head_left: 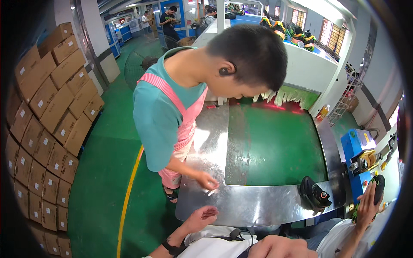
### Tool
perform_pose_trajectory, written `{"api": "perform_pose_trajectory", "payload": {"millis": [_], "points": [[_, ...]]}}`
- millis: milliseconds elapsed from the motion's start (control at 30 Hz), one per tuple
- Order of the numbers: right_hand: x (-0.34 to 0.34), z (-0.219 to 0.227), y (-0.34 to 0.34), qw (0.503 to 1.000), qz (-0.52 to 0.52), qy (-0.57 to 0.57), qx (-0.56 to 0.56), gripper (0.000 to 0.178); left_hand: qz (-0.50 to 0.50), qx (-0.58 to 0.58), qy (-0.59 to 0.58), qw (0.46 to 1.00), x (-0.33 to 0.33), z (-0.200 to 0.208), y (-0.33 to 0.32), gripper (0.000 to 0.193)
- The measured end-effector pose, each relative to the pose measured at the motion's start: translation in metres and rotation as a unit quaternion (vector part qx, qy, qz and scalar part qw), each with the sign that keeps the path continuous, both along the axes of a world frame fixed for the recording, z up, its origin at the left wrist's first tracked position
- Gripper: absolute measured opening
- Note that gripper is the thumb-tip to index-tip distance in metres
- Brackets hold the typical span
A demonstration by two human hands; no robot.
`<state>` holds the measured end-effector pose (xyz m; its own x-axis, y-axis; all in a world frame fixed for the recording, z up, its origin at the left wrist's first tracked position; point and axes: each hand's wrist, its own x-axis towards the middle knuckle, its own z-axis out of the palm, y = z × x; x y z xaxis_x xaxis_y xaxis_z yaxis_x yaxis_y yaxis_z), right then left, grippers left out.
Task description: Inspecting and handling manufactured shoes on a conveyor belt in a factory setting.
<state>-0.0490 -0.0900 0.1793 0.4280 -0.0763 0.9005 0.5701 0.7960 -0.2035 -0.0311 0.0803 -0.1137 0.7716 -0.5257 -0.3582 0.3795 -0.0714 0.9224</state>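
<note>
My left hand (202,218), a dark band on its wrist, is raised just off the near edge of the steel table (245,202). Its fingers are loosely curled and apart from the thumb, with nothing seen between them. At the lower edge, close to the camera, my right hand (282,248) shows bent knuckles; its fingertips and anything inside are hidden. Across from my left hand, a co-worker's hand (207,180) is above a small white piece (211,192); whether it touches it is unclear. A black shoe (314,193) rests on the table's right corner.
The green conveyor belt (275,146) runs under a fringed machine opening. A co-worker in a pink apron (195,107) leans over the left side. At right, another person's hand (368,206) holds a dark shoe beside a blue machine (357,146). Stacked cartons (47,129) line the left.
</note>
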Motion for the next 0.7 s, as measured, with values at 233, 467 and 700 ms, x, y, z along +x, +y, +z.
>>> {"api": "perform_pose_trajectory", "payload": {"millis": [233, 467, 700], "points": [[-0.011, 0.004, -0.004, 0.930, -0.173, 0.256, -0.200, 0.019, -0.035, 0.008, -0.027, 0.999, 0.004, -0.019, 0.003, 0.040], [-0.021, -0.003, 0.007, 0.920, 0.152, 0.296, -0.208, 0.057, -0.070, -0.030, 0.035, 0.996, -0.002, -0.037, -0.002, 0.033], [-0.023, -0.021, -0.005, 0.943, 0.046, 0.311, -0.112, 0.062, -0.087, 0.004, 0.001, 0.996, -0.010, -0.023, -0.012, 0.043]]}}
